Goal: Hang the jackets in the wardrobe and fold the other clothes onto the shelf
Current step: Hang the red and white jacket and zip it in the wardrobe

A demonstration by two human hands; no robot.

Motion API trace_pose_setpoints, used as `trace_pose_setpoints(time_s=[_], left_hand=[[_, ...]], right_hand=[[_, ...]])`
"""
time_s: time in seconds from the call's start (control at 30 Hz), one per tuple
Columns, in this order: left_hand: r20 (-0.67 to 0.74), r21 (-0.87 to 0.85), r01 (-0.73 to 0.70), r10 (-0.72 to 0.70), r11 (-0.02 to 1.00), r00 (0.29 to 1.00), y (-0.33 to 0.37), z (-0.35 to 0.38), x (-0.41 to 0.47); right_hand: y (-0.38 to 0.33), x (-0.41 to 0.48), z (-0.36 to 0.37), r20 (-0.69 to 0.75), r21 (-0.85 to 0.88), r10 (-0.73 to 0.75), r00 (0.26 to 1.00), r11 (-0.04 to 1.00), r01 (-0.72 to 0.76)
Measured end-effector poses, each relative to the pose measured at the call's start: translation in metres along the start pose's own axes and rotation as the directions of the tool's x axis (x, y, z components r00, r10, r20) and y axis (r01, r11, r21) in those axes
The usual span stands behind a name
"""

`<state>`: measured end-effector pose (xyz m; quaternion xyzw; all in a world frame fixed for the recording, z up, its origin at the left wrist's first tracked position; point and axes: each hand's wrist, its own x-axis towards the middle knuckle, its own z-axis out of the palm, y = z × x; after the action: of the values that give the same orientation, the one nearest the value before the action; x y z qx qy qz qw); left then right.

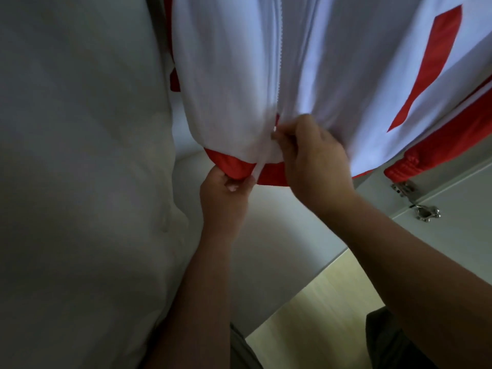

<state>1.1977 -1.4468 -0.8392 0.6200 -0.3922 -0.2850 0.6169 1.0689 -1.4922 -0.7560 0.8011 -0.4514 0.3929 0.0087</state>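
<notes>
1. The white-and-red jacket (226,75) hangs just above both hands.
2. The left hand (225,198) grips its red hem (231,166); the right hand (314,153), just above, pinches at the zipper (277,49).
3. Likely best: left tensions the hem downward, right slides straight up.

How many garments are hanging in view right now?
2. The white and red jacket hangs centre-right, its hem gripped by the left hand. A pale padded garment fills the left side. More may hang out of frame.
</notes>
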Motion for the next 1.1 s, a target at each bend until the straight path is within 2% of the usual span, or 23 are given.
trace_pose_setpoints(time_s=[0.07,0.1,0.2,0.23,0.27,0.3,0.37,0.43,0.5,0.53,0.6,0.67,0.7,0.77,0.87,0.97,1.1], left_hand=[[-0.043,0.080,0.002,0.001,0.997,0.999,-0.002,0.001,0.001],[-0.067,0.071,0.043,-0.038,0.997,0.997,-0.002,0.002,0.001],[-0.157,-0.114,0.223,-0.239,0.968,0.958,0.011,0.005,-0.001],[-0.208,-0.074,0.223,-0.234,0.972,0.950,0.019,0.006,-0.003],[-0.262,0.042,0.162,-0.145,0.986,0.954,0.028,0.007,-0.006],[-0.298,0.182,0.043,0.013,0.982,0.955,0.038,0.009,-0.008],[-0.262,0.355,-0.201,0.304,0.913,0.916,0.056,0.015,-0.009],[-0.174,0.430,-0.352,0.459,0.831,0.871,0.077,0.023,-0.007],[-0.146,0.479,-0.398,0.518,0.783,0.843,0.088,0.032,-0.006],[-0.158,0.479,-0.369,0.491,0.797,0.857,0.091,0.034,-0.006],[-0.188,0.477,-0.213,0.336,0.853,0.923,0.096,0.035,-0.003],[-0.135,0.539,-0.118,0.224,0.834,0.965,0.093,0.030,0.002],[-0.104,0.598,-0.114,0.218,0.793,0.970,0.095,0.026,0.003],[-0.066,0.640,-0.188,0.298,0.745,0.952,0.109,0.022,0.011],[-0.133,0.457,-0.264,0.359,0.849,0.924,0.150,0.025,0.017],[-0.094,0.473,-0.381,0.475,0.794,0.875,0.170,0.031,0.022],[-0.023,0.527,-0.287,0.351,0.800,0.936,0.180,0.029,0.027]], right_hand=[[-0.004,0.013,-0.010,-0.048,0.031,-0.017,0.999,0.999,0.018],[-0.007,0.014,-0.013,-0.005,0.038,-0.022,1.000,0.999,0.022],[-0.016,0.005,-0.020,0.133,0.054,0.019,0.991,0.998,-0.026],[-0.018,0.003,-0.024,0.156,0.069,0.036,0.987,0.997,-0.047],[-0.020,0.003,-0.028,0.180,0.084,0.052,0.982,0.994,-0.068],[-0.021,0.007,-0.032,0.190,0.095,0.060,0.980,0.992,-0.079],[-0.024,0.017,-0.041,0.182,0.117,0.050,0.982,0.991,-0.073],[-0.029,0.029,-0.051,0.186,0.138,0.040,0.982,0.988,-0.067],[-0.035,0.039,-0.062,0.182,0.130,-0.004,0.983,0.991,-0.020],[-0.038,0.043,-0.068,0.188,0.111,-0.035,0.982,0.994,0.014],[-0.042,0.055,-0.082,0.180,0.087,-0.067,0.981,0.995,0.052],[-0.044,0.071,-0.097,0.099,0.084,-0.040,0.994,0.996,0.031],[-0.044,0.080,-0.105,0.031,0.100,-0.027,0.999,0.995,0.024],[-0.048,0.094,-0.117,-0.071,0.143,-0.031,0.997,0.989,0.041],[-0.058,0.098,-0.126,-0.014,0.118,-0.082,0.997,0.989,0.083],[-0.066,0.101,-0.135,0.027,0.129,-0.105,0.994,0.986,0.101],[-0.068,0.128,-0.156,-0.133,0.125,-0.114,0.985,0.983,0.131]])
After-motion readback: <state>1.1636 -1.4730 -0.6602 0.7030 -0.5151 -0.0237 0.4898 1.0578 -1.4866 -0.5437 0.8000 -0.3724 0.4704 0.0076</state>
